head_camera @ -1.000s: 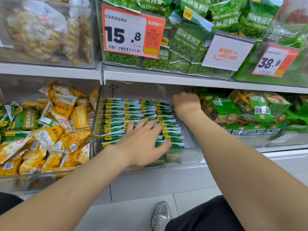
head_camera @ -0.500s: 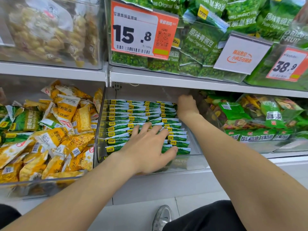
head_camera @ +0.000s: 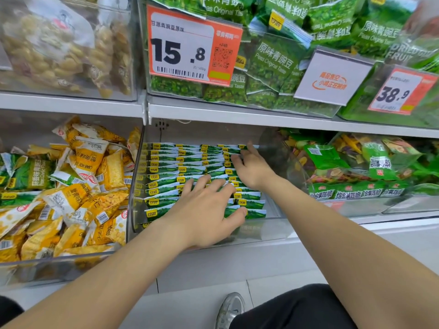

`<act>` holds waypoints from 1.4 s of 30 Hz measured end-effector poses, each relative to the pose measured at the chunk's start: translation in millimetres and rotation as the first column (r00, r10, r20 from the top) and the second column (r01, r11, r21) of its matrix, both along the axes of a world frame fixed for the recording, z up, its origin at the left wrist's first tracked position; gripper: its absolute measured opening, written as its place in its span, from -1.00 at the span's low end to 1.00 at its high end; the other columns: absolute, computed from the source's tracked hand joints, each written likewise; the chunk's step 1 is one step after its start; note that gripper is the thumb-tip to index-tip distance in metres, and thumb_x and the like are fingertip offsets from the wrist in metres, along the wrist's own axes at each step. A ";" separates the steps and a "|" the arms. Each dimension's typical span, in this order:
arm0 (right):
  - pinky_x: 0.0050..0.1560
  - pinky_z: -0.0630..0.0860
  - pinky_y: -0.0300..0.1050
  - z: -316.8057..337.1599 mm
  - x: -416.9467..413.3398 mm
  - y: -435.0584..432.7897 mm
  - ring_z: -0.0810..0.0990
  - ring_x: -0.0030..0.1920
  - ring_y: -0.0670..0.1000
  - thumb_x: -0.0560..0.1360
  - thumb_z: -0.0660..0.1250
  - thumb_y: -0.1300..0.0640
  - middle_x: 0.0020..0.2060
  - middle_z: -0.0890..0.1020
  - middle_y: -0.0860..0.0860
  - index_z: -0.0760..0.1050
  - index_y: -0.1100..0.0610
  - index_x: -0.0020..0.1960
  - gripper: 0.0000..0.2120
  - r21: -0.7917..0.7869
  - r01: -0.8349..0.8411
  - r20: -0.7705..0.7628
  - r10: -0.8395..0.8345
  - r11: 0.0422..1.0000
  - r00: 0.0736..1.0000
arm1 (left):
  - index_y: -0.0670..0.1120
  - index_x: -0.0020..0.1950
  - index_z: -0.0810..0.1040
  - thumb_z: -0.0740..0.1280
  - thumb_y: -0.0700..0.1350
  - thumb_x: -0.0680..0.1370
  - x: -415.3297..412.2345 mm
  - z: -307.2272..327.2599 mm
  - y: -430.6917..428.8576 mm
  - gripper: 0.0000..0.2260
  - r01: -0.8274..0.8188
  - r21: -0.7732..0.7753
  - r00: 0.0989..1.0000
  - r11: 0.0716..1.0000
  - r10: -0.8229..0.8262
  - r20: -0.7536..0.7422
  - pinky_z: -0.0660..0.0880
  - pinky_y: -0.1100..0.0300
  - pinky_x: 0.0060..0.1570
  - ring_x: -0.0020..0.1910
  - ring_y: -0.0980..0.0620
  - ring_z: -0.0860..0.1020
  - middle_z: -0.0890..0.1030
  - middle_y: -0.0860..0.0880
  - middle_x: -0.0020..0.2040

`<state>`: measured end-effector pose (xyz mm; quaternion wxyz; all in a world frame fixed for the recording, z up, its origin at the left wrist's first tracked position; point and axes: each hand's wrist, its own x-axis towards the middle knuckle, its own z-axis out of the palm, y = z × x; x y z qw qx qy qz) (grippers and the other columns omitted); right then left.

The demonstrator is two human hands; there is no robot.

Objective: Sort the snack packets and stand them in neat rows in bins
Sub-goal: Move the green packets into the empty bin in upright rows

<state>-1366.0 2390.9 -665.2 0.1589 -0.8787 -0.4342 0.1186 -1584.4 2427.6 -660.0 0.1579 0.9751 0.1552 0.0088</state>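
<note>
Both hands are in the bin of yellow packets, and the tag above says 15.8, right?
Almost. The head view shows the left hand and right hand on the rows of green packets in the middle bin. The yellow packets are in the next bin over. The tag above does say 15.8.

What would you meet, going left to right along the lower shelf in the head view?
yellow packets heaped loose in a bin → green packets standing in rows in a clear bin → mixed crisp packets in the right-hand bin
</note>
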 end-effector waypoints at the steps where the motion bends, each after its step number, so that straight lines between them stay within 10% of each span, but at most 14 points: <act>1: 0.52 0.22 0.00 0.2 1.1 0.9 -0.05 0.68 0.05 0.76 0.01 -0.08 0.58 0.20 0.23 0.41 0.28 0.42 -0.51 -0.007 -0.002 0.014 0.002 1.000 1.000 | 0.12 0.52 0.30 -0.02 0.36 0.66 -0.1 -0.1 0.1 -0.46 0.001 -0.006 1.000 1.000 -0.001 0.000 0.02 -0.23 0.59 0.65 -0.12 0.05 0.27 0.06 0.61; 5: 0.51 0.23 0.17 0.4 3.6 0.9 0.05 0.59 0.26 0.76 -0.05 -0.06 0.43 0.36 0.23 0.40 0.19 0.47 -0.53 -0.108 -0.006 0.065 0.013 0.994 0.998 | 0.11 0.48 0.35 -0.03 0.40 0.61 -1.9 0.5 0.7 -0.42 -0.001 0.002 0.999 1.000 0.001 0.047 0.12 -0.17 0.57 0.60 -0.09 0.15 0.33 0.07 0.56; 15: -0.04 0.63 0.05 60.0 -111.4 4.9 0.69 -0.08 0.21 0.43 0.18 0.14 -0.14 0.75 0.12 0.72 0.07 0.02 -0.64 0.302 -0.130 0.191 0.073 0.944 0.979 | -0.02 -0.07 0.51 0.16 0.00 0.55 -45.2 47.9 3.3 -0.82 -0.304 0.107 0.821 0.947 0.203 0.534 0.46 -0.06 -0.02 -0.04 -0.07 0.43 0.52 0.01 -0.12; 22: -0.14 0.48 -0.13 83.6 -211.9 15.6 0.57 -0.28 -0.07 0.49 0.26 0.24 -0.34 0.64 -0.10 0.69 0.02 -0.08 -0.76 0.495 -0.191 0.063 0.184 0.847 0.981 | -0.01 -0.14 0.55 0.22 -0.03 0.54 -125.4 85.9 63.0 -0.85 -0.564 -0.024 0.796 0.825 0.551 0.251 0.55 0.00 -0.09 -0.01 -0.20 0.60 0.65 -0.07 -0.12; 29: 0.02 0.62 -0.03 80.2 -275.0 68.7 0.66 -0.11 0.01 0.52 0.26 0.19 -0.20 0.69 -0.07 0.70 0.04 0.01 -0.76 0.434 -0.382 0.086 0.385 0.816 0.919 | 0.03 -0.11 0.50 0.17 0.06 0.43 -191.2 75.5 150.0 -0.82 -0.672 0.009 0.739 0.740 0.672 -0.045 0.55 -0.03 0.15 0.20 -0.26 0.57 0.63 -0.19 0.17; 33: 0.23 0.60 0.10 69.0 -294.5 108.5 0.65 0.17 0.17 0.55 0.25 0.21 0.05 0.74 0.11 0.67 0.13 0.23 -0.67 0.318 -0.422 0.095 0.414 0.849 0.905 | -0.09 0.40 0.43 0.26 -0.09 0.52 -206.2 62.5 187.4 -0.57 -0.744 0.074 0.655 0.665 0.746 -0.119 0.40 -0.22 0.41 0.45 -0.39 0.34 0.38 -0.30 0.44; 39: 0.00 0.54 0.05 52.5 -314.8 164.6 0.58 0.12 0.26 0.60 0.29 0.25 0.03 0.62 0.19 0.53 0.22 0.23 -0.78 0.176 -0.425 0.039 0.425 0.888 0.904 | -0.17 0.35 0.49 0.34 -0.23 0.54 -223.8 42.4 228.5 -0.64 -0.715 -0.019 0.698 0.699 0.711 -0.088 0.58 -0.08 0.23 0.24 -0.26 0.58 0.59 -0.24 0.26; 42: 0.07 0.54 0.11 46.9 -314.0 177.7 0.52 0.24 0.28 0.59 0.35 0.25 0.21 0.56 0.23 0.35 0.22 0.48 -0.52 0.107 -0.452 -0.010 0.456 0.885 0.890 | -0.15 0.33 0.57 0.41 -0.14 0.58 -227.0 38.0 236.2 -0.68 -0.702 -0.054 0.712 0.710 0.703 -0.012 0.58 -0.03 0.18 0.17 -0.22 0.61 0.64 -0.18 0.18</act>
